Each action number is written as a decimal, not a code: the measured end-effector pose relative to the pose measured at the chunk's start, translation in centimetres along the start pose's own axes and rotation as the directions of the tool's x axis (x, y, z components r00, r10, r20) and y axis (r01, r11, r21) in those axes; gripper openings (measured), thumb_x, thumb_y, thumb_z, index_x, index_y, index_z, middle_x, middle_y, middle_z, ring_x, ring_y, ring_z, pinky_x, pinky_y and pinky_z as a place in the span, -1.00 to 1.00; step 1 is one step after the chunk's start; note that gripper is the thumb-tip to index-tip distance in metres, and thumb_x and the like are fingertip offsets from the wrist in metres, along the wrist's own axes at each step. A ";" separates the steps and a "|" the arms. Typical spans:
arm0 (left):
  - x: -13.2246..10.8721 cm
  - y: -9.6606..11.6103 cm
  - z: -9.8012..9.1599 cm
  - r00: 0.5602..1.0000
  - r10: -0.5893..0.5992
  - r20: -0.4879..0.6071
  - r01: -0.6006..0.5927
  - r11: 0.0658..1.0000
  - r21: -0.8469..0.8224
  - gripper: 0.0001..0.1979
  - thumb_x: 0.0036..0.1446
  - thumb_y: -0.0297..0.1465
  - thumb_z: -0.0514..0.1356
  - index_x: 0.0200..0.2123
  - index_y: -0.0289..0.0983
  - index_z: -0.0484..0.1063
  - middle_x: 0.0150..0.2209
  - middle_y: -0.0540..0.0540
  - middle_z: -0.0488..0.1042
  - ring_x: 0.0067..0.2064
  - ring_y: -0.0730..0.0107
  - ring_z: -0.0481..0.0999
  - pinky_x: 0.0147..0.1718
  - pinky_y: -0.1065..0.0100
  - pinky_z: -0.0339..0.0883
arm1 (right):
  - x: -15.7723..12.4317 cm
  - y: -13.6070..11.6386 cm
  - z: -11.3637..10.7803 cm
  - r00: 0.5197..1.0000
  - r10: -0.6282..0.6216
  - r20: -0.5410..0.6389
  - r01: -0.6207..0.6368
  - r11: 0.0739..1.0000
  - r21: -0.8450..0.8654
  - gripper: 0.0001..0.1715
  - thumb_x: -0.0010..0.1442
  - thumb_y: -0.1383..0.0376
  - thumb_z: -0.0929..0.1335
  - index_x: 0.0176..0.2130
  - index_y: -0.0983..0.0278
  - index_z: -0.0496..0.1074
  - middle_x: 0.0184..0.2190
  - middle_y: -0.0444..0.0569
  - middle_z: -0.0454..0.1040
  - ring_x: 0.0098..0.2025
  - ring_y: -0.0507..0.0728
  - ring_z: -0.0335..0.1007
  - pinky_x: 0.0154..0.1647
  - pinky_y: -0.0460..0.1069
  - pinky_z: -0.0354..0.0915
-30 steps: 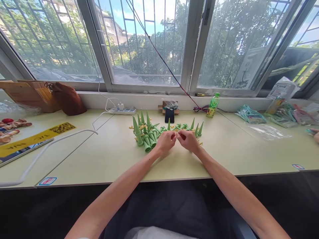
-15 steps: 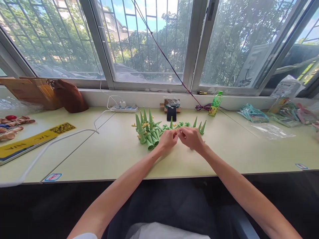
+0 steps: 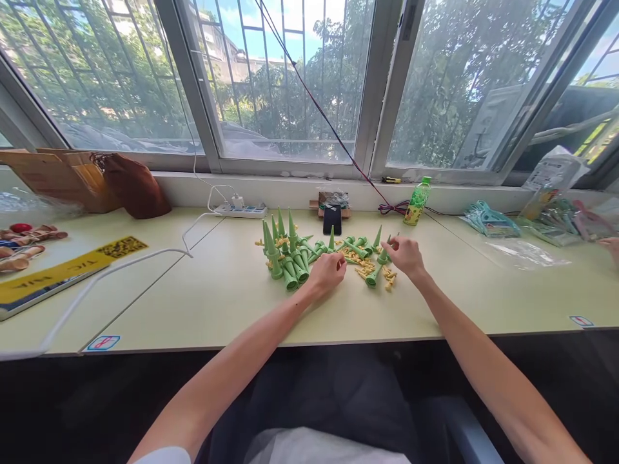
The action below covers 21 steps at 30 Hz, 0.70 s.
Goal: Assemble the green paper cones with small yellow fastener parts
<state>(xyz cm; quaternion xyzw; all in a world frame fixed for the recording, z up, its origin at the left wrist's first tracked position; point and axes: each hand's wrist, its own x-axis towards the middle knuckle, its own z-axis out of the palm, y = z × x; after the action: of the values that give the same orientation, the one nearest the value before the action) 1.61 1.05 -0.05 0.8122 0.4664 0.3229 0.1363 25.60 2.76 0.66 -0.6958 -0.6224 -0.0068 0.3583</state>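
Several green plastic cone spikes (image 3: 285,254) lie and stand in a heap on the pale table (image 3: 217,303), with small yellow pieces (image 3: 360,261) scattered to their right. My left hand (image 3: 327,270) rests by the heap with its fingers curled, pinching a small yellow piece. My right hand (image 3: 403,254) reaches to the right end of the scatter, its fingertips closing on an upright green cone (image 3: 387,250). Another green cone (image 3: 373,277) lies between my hands.
A black phone (image 3: 332,219) leans at the sill behind the heap. A green bottle (image 3: 416,201), a power strip (image 3: 240,210) with white cable, a brown pouch (image 3: 133,187), plastic bags (image 3: 525,254) at right and a yellow box (image 3: 58,274) at left surround the area.
My hands were together at the middle; my right hand has moved away to the right onto a green cone, uncovering the yellow pieces. My left hand stayed.
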 end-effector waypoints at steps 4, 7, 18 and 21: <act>0.0 0.1 0.0 1.000 0.000 0.008 0.000 1.000 0.003 -0.83 0.13 -0.45 0.10 -0.44 -0.29 0.48 -0.50 -0.07 0.49 -0.49 0.40 0.39 -0.47 0.39 0.18 | 0.0 0.2 -0.2 0.997 -0.079 -0.026 0.079 0.997 0.012 -0.72 0.18 0.17 0.31 -0.49 0.24 0.40 -0.54 -0.06 0.46 -0.47 0.09 0.29 -0.38 -0.04 0.12; 0.0 0.2 0.0 1.000 0.003 0.010 -0.003 1.000 0.003 -0.82 0.13 -0.44 0.10 -0.44 -0.29 0.48 -0.51 -0.06 0.49 -0.49 0.40 0.39 -0.46 0.38 0.19 | -0.2 0.4 -0.7 0.995 -0.087 -0.046 0.088 0.996 0.008 -0.71 0.17 0.16 0.30 -0.51 0.24 0.37 -0.55 -0.06 0.45 -0.49 0.09 0.26 -0.39 -0.03 0.12; 0.0 0.2 0.0 1.000 0.023 0.021 -0.023 1.000 -0.008 -0.83 0.13 -0.45 0.11 -0.45 -0.28 0.48 -0.53 -0.05 0.48 -0.50 0.39 0.39 -0.43 0.36 0.24 | -0.8 1.3 -0.3 0.991 -0.085 -0.105 0.088 0.996 0.025 -0.61 0.21 0.04 0.26 -0.43 0.25 0.41 -0.52 0.02 0.50 -0.46 0.14 0.34 -0.37 0.00 0.19; -0.1 0.3 -0.1 0.999 0.012 0.030 -0.012 1.000 -0.006 -0.82 0.14 -0.45 0.10 -0.43 -0.28 0.49 -0.52 -0.06 0.48 -0.49 0.39 0.40 -0.44 0.36 0.23 | -0.9 1.1 -0.5 0.991 -0.075 -0.109 0.079 0.996 0.036 -0.65 0.22 0.05 0.27 -0.39 0.25 0.42 -0.49 0.01 0.51 -0.45 0.15 0.37 -0.36 0.00 0.19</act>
<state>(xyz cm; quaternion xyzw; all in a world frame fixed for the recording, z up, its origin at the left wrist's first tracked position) 1.71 0.83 0.11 0.8193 0.4586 0.3129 0.1436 26.55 1.80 0.06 -0.6625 -0.6287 -0.0457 0.4047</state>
